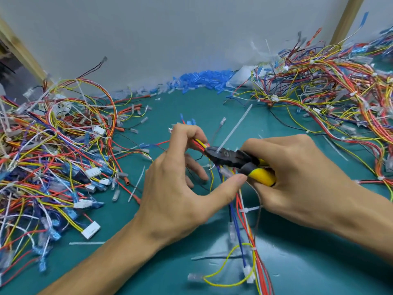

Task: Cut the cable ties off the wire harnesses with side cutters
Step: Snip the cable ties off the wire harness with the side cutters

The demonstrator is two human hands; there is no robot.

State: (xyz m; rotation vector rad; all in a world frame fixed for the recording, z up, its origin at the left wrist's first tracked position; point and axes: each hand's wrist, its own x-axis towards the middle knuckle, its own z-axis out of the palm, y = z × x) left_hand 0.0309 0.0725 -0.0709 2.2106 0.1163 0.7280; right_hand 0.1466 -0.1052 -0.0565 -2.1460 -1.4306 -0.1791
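Note:
My right hand (295,173) grips the yellow-and-black side cutters (238,160) by the handles. Their dark jaws sit at a white cable tie (234,129) whose long tail sticks up and to the right. That tie wraps a wire harness (244,211) of red, yellow, blue and white wires running from the middle down to the bottom edge. My left hand (180,188) pinches the harness, index finger on the wires just left of the jaws and thumb under them. A second white tie (249,209) circles the same harness lower down.
A tangled heap of loose harnesses (55,150) fills the left of the green mat (319,262); another heap (331,90) fills the back right. Blue sleeves (204,79) lie along the white wall. Cut tie pieces (85,243) lie scattered on the mat.

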